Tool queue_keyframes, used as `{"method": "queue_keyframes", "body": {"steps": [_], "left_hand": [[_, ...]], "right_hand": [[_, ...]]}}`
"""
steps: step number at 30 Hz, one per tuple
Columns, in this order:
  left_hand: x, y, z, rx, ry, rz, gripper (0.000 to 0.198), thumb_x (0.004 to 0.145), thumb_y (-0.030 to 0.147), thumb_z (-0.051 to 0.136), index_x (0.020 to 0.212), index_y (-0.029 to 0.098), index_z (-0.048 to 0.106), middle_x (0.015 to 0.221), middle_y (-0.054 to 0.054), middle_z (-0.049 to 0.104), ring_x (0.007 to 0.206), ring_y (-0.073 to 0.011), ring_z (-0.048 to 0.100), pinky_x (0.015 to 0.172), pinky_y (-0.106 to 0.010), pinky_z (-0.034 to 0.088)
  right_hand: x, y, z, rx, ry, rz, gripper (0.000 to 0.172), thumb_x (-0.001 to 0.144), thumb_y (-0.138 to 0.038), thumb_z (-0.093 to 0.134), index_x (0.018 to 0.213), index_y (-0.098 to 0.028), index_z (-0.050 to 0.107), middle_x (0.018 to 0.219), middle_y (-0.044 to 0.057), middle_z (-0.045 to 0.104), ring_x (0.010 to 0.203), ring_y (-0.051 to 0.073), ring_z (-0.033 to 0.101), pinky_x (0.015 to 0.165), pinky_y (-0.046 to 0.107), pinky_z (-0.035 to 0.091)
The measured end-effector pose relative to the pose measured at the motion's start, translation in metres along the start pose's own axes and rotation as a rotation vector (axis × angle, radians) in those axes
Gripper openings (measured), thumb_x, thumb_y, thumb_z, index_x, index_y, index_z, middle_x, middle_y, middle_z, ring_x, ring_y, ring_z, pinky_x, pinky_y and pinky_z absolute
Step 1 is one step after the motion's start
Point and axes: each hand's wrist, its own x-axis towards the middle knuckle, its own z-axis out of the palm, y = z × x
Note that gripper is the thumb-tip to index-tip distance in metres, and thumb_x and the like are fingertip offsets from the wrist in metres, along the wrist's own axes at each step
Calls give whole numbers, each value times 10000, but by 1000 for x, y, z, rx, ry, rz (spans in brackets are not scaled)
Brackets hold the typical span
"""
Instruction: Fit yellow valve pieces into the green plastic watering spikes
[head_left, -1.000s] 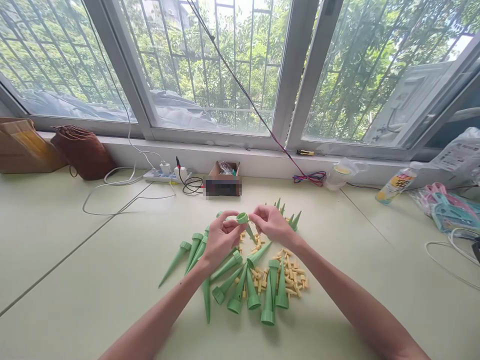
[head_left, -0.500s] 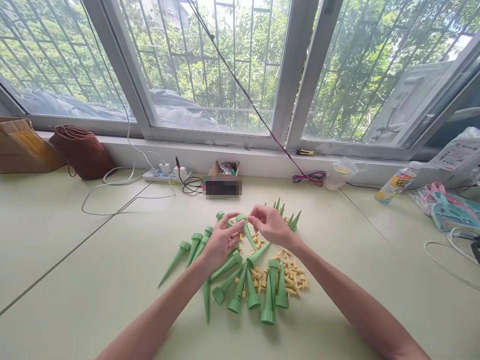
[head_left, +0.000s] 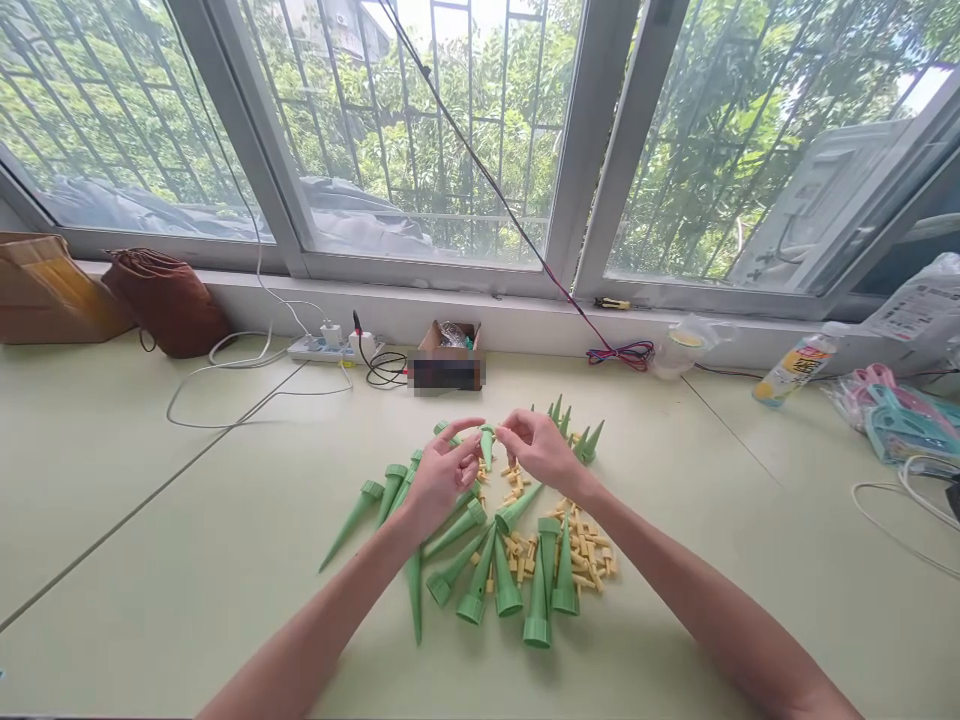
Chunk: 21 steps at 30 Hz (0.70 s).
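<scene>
1. While your left hand [head_left: 446,478] pinches one green, tapered plastic cone [head_left: 487,447] by its wide end, above the middle of the desk [head_left: 172,560], keep thumb and forefinger steady so it doesn't twist.
2. Your right hand [head_left: 544,448] has thumb and forefinger together just beside that wide end; I cannot tell whether they grip anything. Best bring them in square to it, pressing lightly.
3. Count one cone held, four capped cones [head_left: 352,525] nearest the desk's left edge, five near-facing cones [head_left: 506,590] with wide ends toward the near edge, and at least five upright cones [head_left: 592,440] toward the far edge. Others are partly covered.
4. The yellow, T-shaped plastic pieces [head_left: 592,550] overlap too much to count.
</scene>
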Motion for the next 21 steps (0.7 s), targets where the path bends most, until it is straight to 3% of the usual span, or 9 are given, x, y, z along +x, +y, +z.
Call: {"method": "queue_keyframes", "body": {"steps": [6, 14, 21], "left_hand": [[-7, 2, 7, 333, -9, 280, 413, 788, 335, 719, 1170, 205, 627, 797, -22, 645, 466, -67, 488, 416, -196, 416], [0, -9, 0, 510, 40, 448, 234, 844, 350, 655, 1023, 208, 709, 723, -8, 593, 505, -83, 442, 451, -200, 375], [1, -7, -3, 760, 87, 591, 186, 865, 343, 637, 964, 218, 733, 906, -44, 616, 612, -109, 497, 521, -212, 428]], "right_hand": [[4, 3, 0, 179, 33, 125, 404, 806, -564, 632, 727, -186, 510, 503, -56, 508, 405, 91, 485, 411, 215, 351], [2, -3, -1, 404, -137, 290, 456, 773, -569, 672, 643, -170, 494, 487, -80, 405, 392, 67, 444, 390, 204, 280], [3, -5, 0, 492, -140, 393, 361, 796, -441, 649, 614, -158, 517, 413, -88, 361, 346, 52, 349, 383, 206, 230]]}}
